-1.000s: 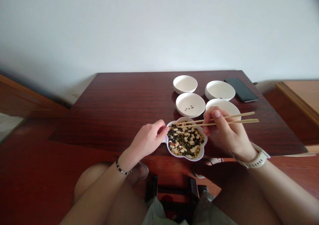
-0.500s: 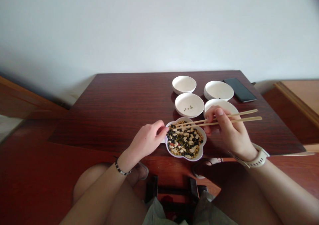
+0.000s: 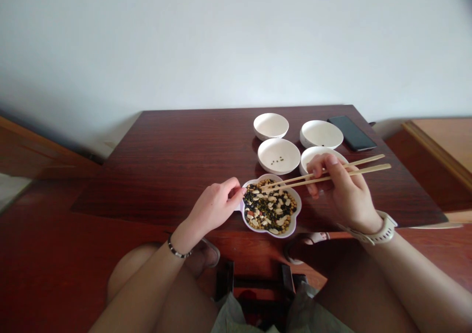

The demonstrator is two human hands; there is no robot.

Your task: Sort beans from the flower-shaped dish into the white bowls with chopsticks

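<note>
A white flower-shaped dish [image 3: 291, 225] full of mixed dark and pale beans sits at the near edge of the dark wooden table [image 3: 184, 166]. My left hand [image 3: 216, 205] rests against the dish's left rim, fingers curled on it. My right hand [image 3: 341, 193] holds a pair of wooden chopsticks [image 3: 354, 168]; their tips lie over the beans at the dish's far side. Whether a bean is pinched between the tips I cannot make out.
Four small white bowls stand behind the dish: one far left [image 3: 271, 125], one far right [image 3: 321, 133], one near left [image 3: 279, 155] with a few dark beans, one near right [image 3: 313, 153] partly hidden by my hand. A black phone [image 3: 352, 132] lies at the far right.
The chopsticks' back ends have risen and tilted, the tips staying over the beans. My right hand shifted slightly up and right. The left hand keeps its hold on the rim.
</note>
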